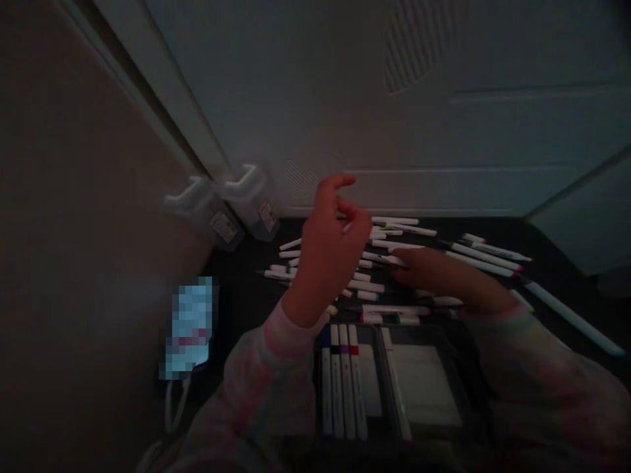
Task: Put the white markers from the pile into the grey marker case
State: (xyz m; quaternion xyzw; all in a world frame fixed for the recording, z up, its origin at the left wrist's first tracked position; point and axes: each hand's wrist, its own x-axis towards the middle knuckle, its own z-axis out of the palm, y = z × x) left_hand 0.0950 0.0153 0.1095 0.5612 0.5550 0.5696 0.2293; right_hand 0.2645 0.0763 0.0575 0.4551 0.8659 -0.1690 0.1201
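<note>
The scene is dark. My left hand [330, 246] is raised above a scatter of white markers [394, 230] on a dark floor, fingers curled and apart, nothing visible in them. My right hand [434, 272] lies low on the markers, fingers reaching left and touching a marker [382, 258]; whether it grips it is unclear. In front of me sits a dark marker case [424, 387] with three markers [340, 387] standing in its left slots.
A pale cabinet or appliance wall [419, 131] rises behind the markers. Two clear plastic containers [231, 210] stand at its left corner. A blurred-out pale object [190, 325] lies at the left. More markers [493, 256] stretch to the right.
</note>
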